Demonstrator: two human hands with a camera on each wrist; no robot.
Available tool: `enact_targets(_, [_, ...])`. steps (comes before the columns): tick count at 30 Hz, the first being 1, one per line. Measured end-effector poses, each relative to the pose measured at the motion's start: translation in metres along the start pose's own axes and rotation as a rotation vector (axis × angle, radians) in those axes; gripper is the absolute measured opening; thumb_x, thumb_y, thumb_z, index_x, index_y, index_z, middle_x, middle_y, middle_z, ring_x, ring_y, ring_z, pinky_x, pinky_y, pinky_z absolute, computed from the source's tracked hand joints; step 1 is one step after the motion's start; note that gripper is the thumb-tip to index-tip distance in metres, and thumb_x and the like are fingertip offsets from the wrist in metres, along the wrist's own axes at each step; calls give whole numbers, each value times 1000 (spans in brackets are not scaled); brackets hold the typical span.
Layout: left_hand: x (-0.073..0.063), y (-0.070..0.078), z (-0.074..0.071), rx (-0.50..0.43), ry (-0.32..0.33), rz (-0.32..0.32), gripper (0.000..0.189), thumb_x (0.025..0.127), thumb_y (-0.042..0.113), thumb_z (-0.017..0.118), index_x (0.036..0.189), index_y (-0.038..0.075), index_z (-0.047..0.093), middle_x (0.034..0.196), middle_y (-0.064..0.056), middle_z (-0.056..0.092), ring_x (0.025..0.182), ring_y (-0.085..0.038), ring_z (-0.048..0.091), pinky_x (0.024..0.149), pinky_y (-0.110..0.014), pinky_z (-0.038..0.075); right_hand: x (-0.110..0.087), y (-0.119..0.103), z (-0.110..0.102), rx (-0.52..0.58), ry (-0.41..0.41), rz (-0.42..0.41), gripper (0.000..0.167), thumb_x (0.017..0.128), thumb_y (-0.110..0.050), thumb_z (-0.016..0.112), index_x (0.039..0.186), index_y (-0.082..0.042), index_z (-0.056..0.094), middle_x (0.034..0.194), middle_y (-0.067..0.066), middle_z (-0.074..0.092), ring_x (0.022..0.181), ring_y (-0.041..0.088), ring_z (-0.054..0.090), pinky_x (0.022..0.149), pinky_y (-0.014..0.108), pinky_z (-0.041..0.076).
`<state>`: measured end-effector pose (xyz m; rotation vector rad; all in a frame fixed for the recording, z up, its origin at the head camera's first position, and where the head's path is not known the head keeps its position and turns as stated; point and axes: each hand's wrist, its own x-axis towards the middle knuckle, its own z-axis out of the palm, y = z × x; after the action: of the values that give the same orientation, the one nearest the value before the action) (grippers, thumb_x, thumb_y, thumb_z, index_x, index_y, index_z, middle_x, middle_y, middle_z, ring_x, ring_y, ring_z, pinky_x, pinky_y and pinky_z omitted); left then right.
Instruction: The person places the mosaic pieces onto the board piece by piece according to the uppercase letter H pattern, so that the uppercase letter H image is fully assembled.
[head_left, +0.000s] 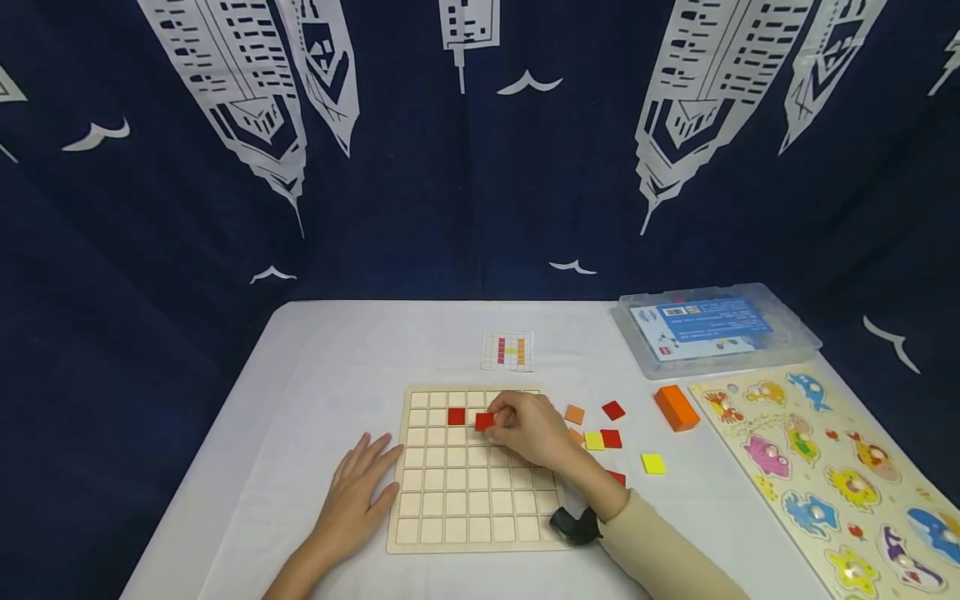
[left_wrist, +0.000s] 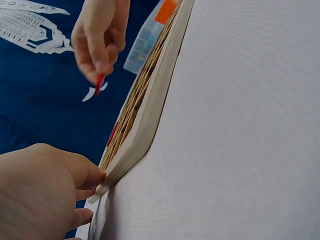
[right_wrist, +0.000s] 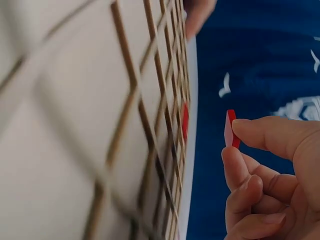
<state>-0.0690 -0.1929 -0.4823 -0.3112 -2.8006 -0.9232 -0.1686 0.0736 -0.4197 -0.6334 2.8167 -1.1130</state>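
Observation:
Between thumb and fingertips, my right hand [head_left: 531,427] pinches a red square tile [head_left: 484,422] above the upper part of the wooden grid board [head_left: 432,531]. In the right wrist view the same tile [right_wrist: 231,129] is seen nearly edge-on, apart from the board. Another red tile [head_left: 456,416] lies in a cell of the second row, left of the held one. My left hand [head_left: 354,498] lies with fingers spread at the board's left edge, and its thumb touches that edge. In the left wrist view the left hand [left_wrist: 45,187] is beside the board's corner.
Loose red, orange and yellow tiles [head_left: 653,464] are scattered right of the board. A small pattern card [head_left: 507,351] lies behind it. Farther right are an orange block [head_left: 677,407], a clear plastic case [head_left: 780,333] and an animal puzzle board [head_left: 817,433].

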Motion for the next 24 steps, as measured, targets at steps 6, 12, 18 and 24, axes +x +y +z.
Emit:
enact_targets(6, [-1,1,-1,-1,8,1,48,91,11,62,138,8,55,151,-15,44,146,-43,24,114,-65,15,11,-12,22,-18,-70,-61,17,78,-12,79,91,-8,69,68,-9,60,59,4,51,56,20,42])
enact_targets(12, [-1,1,-1,-4,-10,-18,48,91,12,62,139,7,54,151,-16,43,147,-42,22,115,-65,14,17,-13,32,-24,-108,-54,17,78,-11,78,91,-6,69,67,-8,61,59,4,51,56,20,43])
enact_targets(18, [-2,0,-1,1,10,2,48,91,11,63,138,8,55,150,-16,44,145,-44,24,113,-65,16,20,-12,38,-27,-116,-66,16,77,-8,78,89,-4,68,67,-5,61,61,6,52,59,22,45])
enact_targets(24, [-2,0,-2,0,-1,-5,48,91,11,62,139,8,54,151,-14,43,146,-43,23,115,-64,15,19,-11,37,10,-122,-65,20,77,-8,79,93,-3,68,68,-6,62,63,5,53,68,25,48])
